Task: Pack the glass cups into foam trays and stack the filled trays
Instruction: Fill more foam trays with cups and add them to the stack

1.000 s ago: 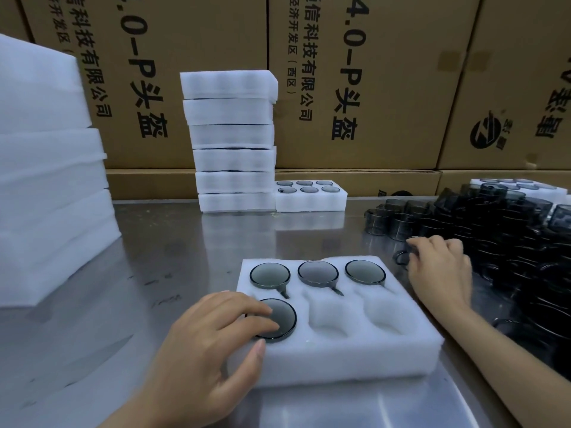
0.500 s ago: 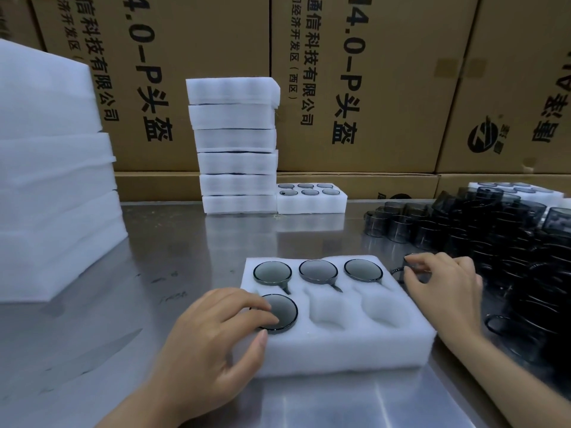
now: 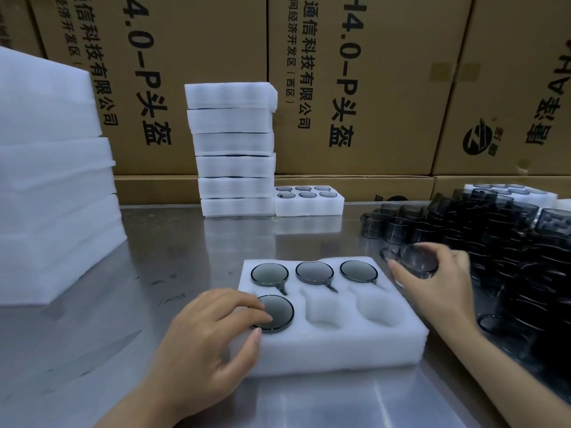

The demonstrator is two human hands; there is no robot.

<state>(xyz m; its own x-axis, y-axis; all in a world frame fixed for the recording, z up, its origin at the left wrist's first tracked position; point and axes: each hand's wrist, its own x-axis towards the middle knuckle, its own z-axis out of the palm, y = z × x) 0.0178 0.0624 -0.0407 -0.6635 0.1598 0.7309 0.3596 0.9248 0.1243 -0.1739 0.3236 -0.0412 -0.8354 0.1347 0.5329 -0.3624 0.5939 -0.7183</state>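
A white foam tray (image 3: 333, 347) lies in front of me on the steel table. Dark glass cups fill its three far pockets and the near-left pocket (image 3: 278, 313); the two other near pockets hold nothing. My left hand (image 3: 204, 338) rests on the tray's near-left corner, fingertips touching the near-left cup, thumb against the tray's front wall. My right hand (image 3: 438, 285) grips a smoky glass cup (image 3: 414, 261) just off the tray's right far corner, lifted above the table. A heap of loose dark cups (image 3: 494, 242) lies at the right.
A stack of filled foam trays (image 3: 231, 149) stands at the back, with one filled tray (image 3: 309, 205) beside it. A tall pile of foam trays (image 3: 52, 180) occupies the left. Another filled tray (image 3: 509, 193) sits behind the cup heap. Cardboard boxes (image 3: 340, 88) wall off the back.
My right hand has picked a cup out of the heap and lifted it toward the tray. My left hand has stayed on the near-left cup.
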